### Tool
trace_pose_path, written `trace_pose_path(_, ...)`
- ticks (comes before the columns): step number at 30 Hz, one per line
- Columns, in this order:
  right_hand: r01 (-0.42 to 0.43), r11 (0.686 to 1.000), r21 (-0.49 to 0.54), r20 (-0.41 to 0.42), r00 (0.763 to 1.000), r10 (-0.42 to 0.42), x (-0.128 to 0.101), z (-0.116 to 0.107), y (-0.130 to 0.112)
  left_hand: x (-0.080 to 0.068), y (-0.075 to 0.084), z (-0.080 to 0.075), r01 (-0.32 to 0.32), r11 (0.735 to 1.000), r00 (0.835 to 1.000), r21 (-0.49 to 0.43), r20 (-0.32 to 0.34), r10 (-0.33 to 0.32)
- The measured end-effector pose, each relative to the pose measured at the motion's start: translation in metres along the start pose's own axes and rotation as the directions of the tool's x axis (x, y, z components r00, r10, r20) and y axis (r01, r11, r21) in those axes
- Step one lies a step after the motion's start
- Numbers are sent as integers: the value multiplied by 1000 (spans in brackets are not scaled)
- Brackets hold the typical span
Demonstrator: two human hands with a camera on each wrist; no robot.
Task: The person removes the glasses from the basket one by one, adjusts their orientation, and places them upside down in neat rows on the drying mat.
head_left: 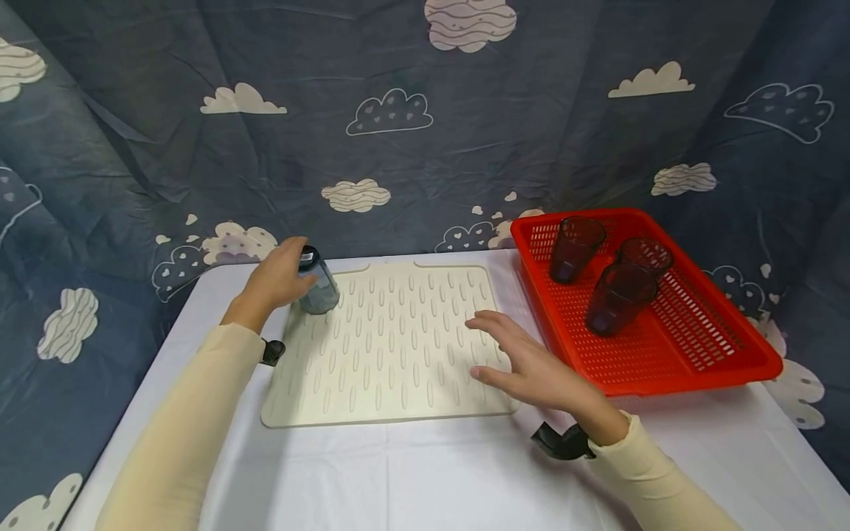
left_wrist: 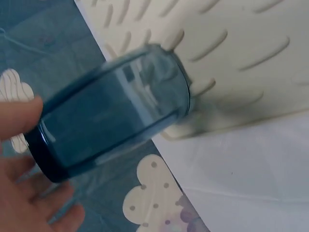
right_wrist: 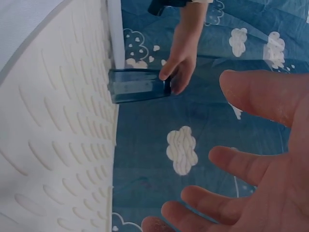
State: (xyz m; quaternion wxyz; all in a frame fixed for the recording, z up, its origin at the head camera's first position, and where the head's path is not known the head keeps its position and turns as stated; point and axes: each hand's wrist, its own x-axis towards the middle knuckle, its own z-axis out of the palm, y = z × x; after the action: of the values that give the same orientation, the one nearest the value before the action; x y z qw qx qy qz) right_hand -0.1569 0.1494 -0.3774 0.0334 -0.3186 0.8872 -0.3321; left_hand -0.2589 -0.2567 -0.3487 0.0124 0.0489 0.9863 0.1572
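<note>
**A:** Where's the glass right now?

**B:** I see a blue glass (head_left: 319, 288) standing upside down at the far left corner of the cream mat (head_left: 392, 346), its rim on the ridged surface. My left hand (head_left: 277, 280) is curled around its base, thumb on one side and fingers on the other; the left wrist view shows the thumb against the thick bottom of the glass.

**A:** And the other hand?

**B:** My right hand (head_left: 531, 365) lies at the right edge of the mat, fingers spread and straight, gripping nothing. I can't tell whether the palm actually presses the mat or hangs just above it. The two hands are well apart, with most of the mat between them.

**A:** What else is around?

**B:** A red basket (head_left: 697, 354) sits just to the right of the mat, on the white table (head_left: 432, 472). Inside it I count three dark glasses (head_left: 617, 299), all tilted, close together in the far half. Behind the table hangs a dark blue cloth with clouds (head_left: 398, 110)
</note>
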Motion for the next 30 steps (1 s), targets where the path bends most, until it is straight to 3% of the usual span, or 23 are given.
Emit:
trace_pose_path(2,-4,1000,2,6,1000,4,-1,-1,-1,-5,3,3,-37,999,988,5,-152,37)
trace_pose_path(3,-8,1000,3,10,1000,8,-1,-2,-2,-7,5,4,-57,998,970,7,-235,58)
trace_pose_path(5,-20,1000,3,21,1000,20,-2,-3,-3,-12,10,8,-106,994,915,3,-390,99)
trace_pose_path(7,-29,1000,-1,29,999,29,-3,-5,-5,-17,16,11,-153,988,869,-11,-478,129)
trace_pose_path(9,-37,999,-9,31,999,37,-4,-7,-6,-22,24,14,-197,980,847,-35,-508,153)
trace_pose_path(18,-46,998,-36,35,998,48,-10,-21,-9,-46,59,28,-368,904,839,-217,-496,222)
trace_pose_path(22,-35,998,-46,3,999,35,-14,-28,-7,-52,68,34,-398,883,839,-250,-488,240)
trace_pose_path(30,-1,998,-57,-65,998,-3,-23,-37,-7,-57,76,42,-457,843,816,-284,-512,269)
